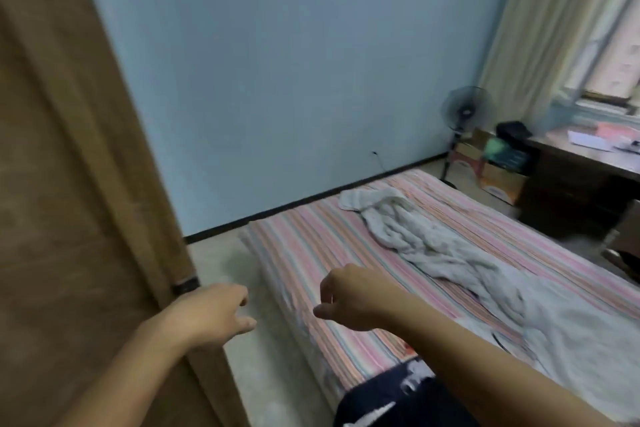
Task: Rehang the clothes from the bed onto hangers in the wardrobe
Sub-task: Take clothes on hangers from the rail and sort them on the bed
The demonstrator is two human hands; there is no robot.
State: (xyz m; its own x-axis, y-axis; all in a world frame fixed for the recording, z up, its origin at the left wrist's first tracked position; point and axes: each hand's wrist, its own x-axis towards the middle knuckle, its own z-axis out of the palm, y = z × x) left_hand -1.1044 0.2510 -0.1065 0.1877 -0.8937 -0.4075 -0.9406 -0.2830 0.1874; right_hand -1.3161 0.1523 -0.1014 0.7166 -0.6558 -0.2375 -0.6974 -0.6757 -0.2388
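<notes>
Pale blue walls enclose the room; a striped bed (pixel 329 253) fills the middle of the view, with a brown wardrobe door (pixel 69 184) standing at the left edge and a desk (pixel 581 177), a standing fan (pixel 465 111) and a curtained window (pixel 606 28) seen at the far right. Two garments are seen on the bed: a pale grey garment (pixel 433 239) is spread in loose folds from the far side of the mattress towards the near right corner; a dark navy garment (pixel 391 399) with white markings lies at the near edge, partly hidden under the right forearm. No hangers are visible.

The left hand (pixel 207 312) is held out beside the wardrobe door, over the floor, with its fingers loosely curled and nothing held; the right hand (pixel 349 298) is raised above the near part of the mattress, its fingers bent and slightly apart, likewise empty, and neither garment is touched.

Both garments are judged to be light, soft and limp; no firm edge is offered, so a bunched handful would be lifted as a trailing heap. A hold at the collar or shoulders would be preferred, so that a hanger can be slipped in; where the collar of the grey garment lies cannot be told from its crumpled folds.
</notes>
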